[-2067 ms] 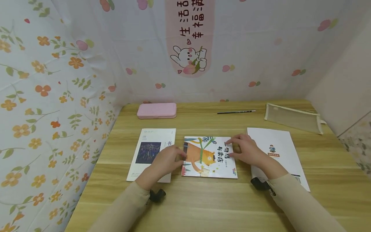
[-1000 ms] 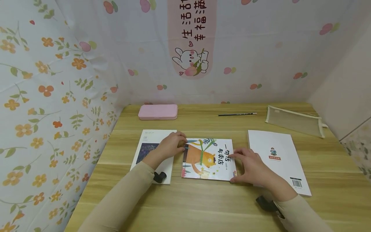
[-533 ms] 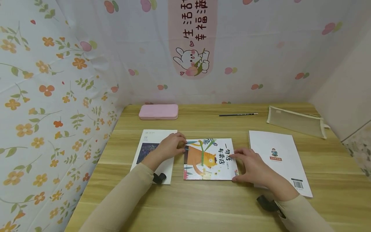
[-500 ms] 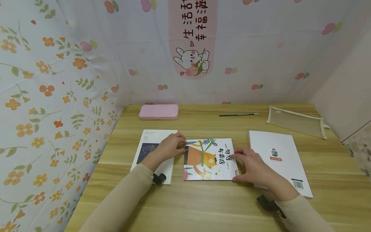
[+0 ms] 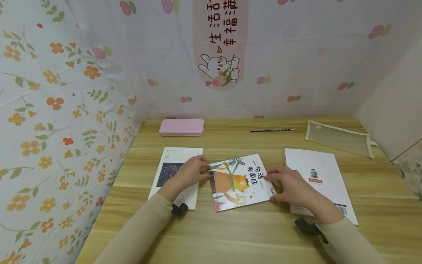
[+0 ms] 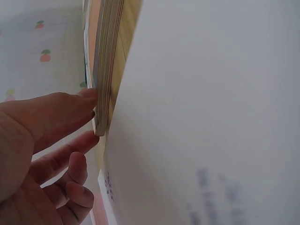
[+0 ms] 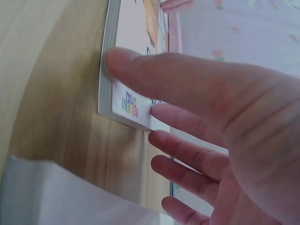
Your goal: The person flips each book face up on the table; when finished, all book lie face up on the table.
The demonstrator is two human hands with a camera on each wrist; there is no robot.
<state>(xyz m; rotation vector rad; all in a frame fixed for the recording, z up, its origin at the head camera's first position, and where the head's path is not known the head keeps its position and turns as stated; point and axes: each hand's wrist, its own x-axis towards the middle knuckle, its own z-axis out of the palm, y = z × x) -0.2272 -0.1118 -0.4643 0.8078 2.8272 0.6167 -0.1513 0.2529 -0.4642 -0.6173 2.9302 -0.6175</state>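
A picture book (image 5: 235, 183) with an orange cat-like animal on its cover lies in the middle of the table, slightly turned. My left hand (image 5: 189, 174) has its thumb and forefinger at the book's far left corner; in the left wrist view the fingertips (image 6: 89, 96) meet the page edges. On the other side, my right hand (image 5: 290, 183) touches the near right corner, its thumb (image 7: 124, 61) against the edge and the other fingers fairly straight. Beneath my left hand lies a white book (image 5: 168, 156) with a dark blue picture, partly hidden. A white book (image 5: 318, 165) lies right of my right hand.
A pink pencil case (image 5: 182, 126) lies at the back left of the wooden table (image 5: 211, 242). A dark pencil (image 5: 271, 130) and a beige mesh pouch (image 5: 339, 139) lie along the back right. Printed cloth (image 5: 158, 66) hangs behind.
The picture book has turned counterclockwise, its right end away from me and its left end nearer. Both hands have kept to its corners, the left sliding slightly nearer and the right slightly rightward.
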